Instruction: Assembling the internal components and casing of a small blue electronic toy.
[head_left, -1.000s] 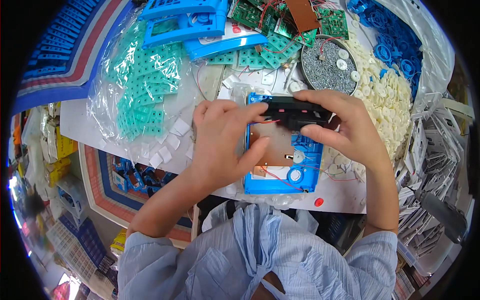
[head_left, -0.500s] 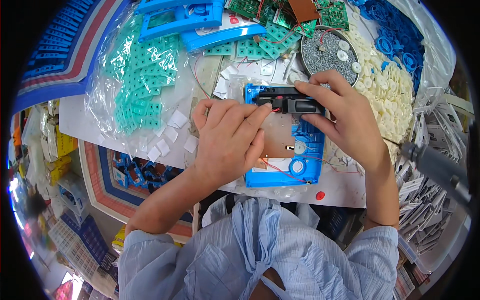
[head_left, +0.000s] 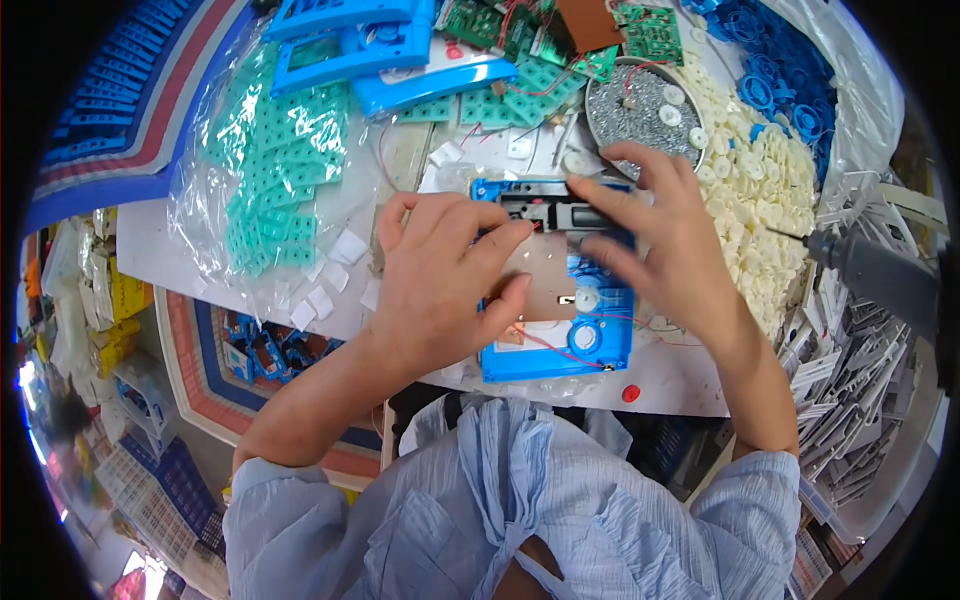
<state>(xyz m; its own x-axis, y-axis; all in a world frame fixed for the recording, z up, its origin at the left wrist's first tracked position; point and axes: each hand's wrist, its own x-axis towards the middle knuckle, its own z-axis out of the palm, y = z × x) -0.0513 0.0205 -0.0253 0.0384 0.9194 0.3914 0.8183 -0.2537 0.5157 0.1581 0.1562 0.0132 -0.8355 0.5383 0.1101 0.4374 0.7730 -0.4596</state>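
A blue plastic casing lies open on the table in front of me, with a brown circuit board and thin red wires inside. Along its far side sits a black plastic module, partly covered by my fingers. My left hand rests over the casing's left edge; its index fingertip touches the module's left end near red wires, thumb apart from it. My right hand hovers over the module's right end, slightly blurred, fingers and thumb spread around it. Any contact there is hard to make out.
A round tin of small screws stands beyond my right hand, beside piled cream discs. Green pads lie in a plastic bag at left. Blue housings are stacked at the back. A power screwdriver points in from the right.
The black module has gone from tilted in my right hand to lying lower in the casing's far side. My right fingers have spread off it. My left hand has shifted slightly left.
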